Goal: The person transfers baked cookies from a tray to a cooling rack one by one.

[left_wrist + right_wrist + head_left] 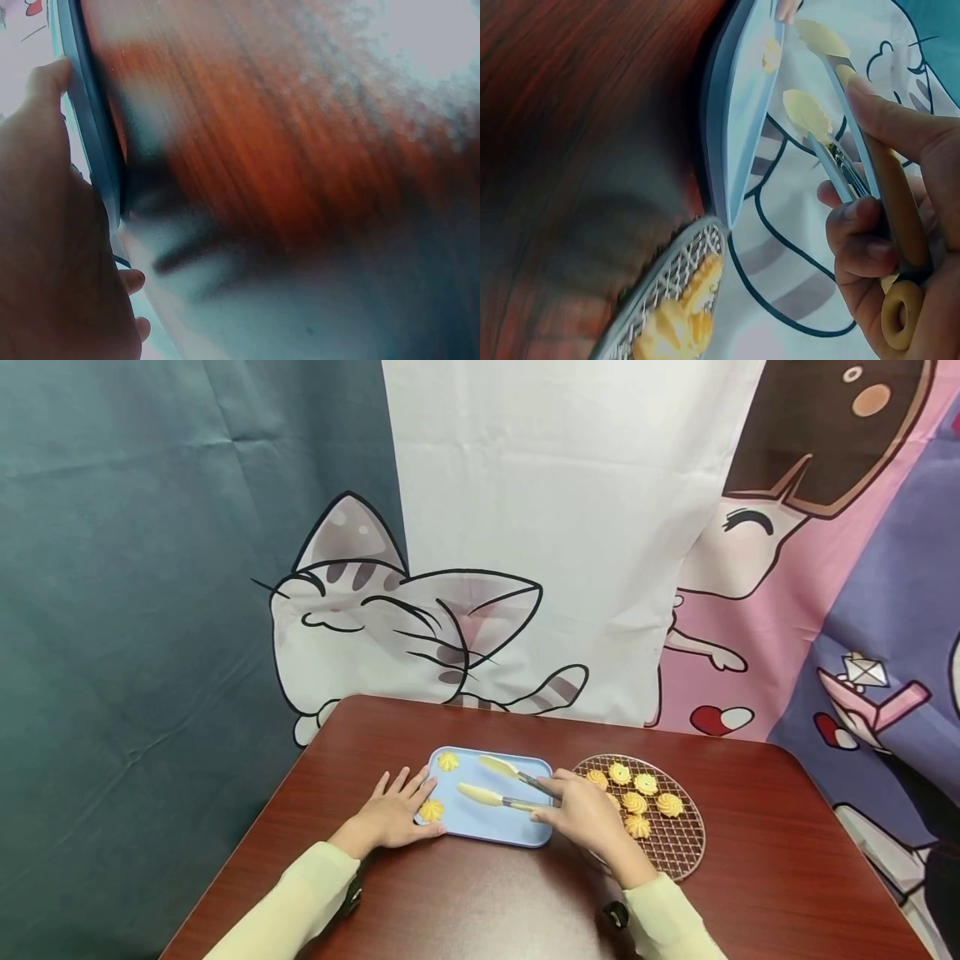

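My right hand (588, 814) grips a pair of tongs (896, 202) with pale yellow tips and metal arms. The tips stand apart with nothing between them, over the blue tray (491, 827) in the head view. On the tray's left side lie two piped yellow cookies, one at the far corner (447, 762) and one at the near corner (431, 811). My left hand (390, 814) rests with spread fingers at the tray's left edge; in the left wrist view its thumb (51, 79) touches the rim.
Right of the tray, partly under my right forearm, is a round wire rack (686, 852) bearing several swirled cookies (670, 805). Everything stands on a dark red-brown wooden table (480, 893). A printed curtain (525, 527) hangs behind the table's far edge.
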`<state>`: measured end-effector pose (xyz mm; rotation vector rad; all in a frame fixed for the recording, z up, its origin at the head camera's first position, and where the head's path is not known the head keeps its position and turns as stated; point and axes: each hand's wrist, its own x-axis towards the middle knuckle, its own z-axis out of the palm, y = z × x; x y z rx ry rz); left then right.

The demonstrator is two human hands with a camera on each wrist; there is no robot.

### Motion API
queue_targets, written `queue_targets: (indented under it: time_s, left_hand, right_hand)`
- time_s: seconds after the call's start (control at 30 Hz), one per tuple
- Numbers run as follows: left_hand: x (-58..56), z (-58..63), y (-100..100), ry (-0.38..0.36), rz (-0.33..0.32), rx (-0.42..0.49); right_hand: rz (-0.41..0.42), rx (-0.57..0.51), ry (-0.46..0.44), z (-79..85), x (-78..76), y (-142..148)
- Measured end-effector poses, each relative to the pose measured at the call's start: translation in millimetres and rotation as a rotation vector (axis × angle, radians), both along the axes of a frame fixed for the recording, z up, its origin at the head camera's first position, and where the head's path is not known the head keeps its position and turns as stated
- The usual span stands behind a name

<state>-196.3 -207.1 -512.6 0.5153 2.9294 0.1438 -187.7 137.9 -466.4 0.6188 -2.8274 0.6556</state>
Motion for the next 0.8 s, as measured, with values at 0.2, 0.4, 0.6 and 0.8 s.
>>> queue_targets:
  time_s: [0.2, 0.4, 0.6, 0.8]
  left_hand:
    - [0.2, -1.0, -0.9, -0.001, 0.003, 0.003]
    - [0.5, -0.6, -0.6, -0.007, 0.002, -0.004]
    - [-0.3, -0.7, -0.4, -0.012, 0.005, -0.013]
    - [0.0, -0.6, -0.6, -0.010, -0.001, -0.013]
  right_hand:
    - [0.008, -0.015, -0.020, -3.9, -10.4, -11.7]
    - [-0.003, -0.012, -0.044, -10.2, -19.0, -18.4]
    - [-0.008, -0.001, -0.045, -13.6, -26.8, -24.8]
    - [0.007, 0.010, -0.037, -14.3, -32.6, -32.2]
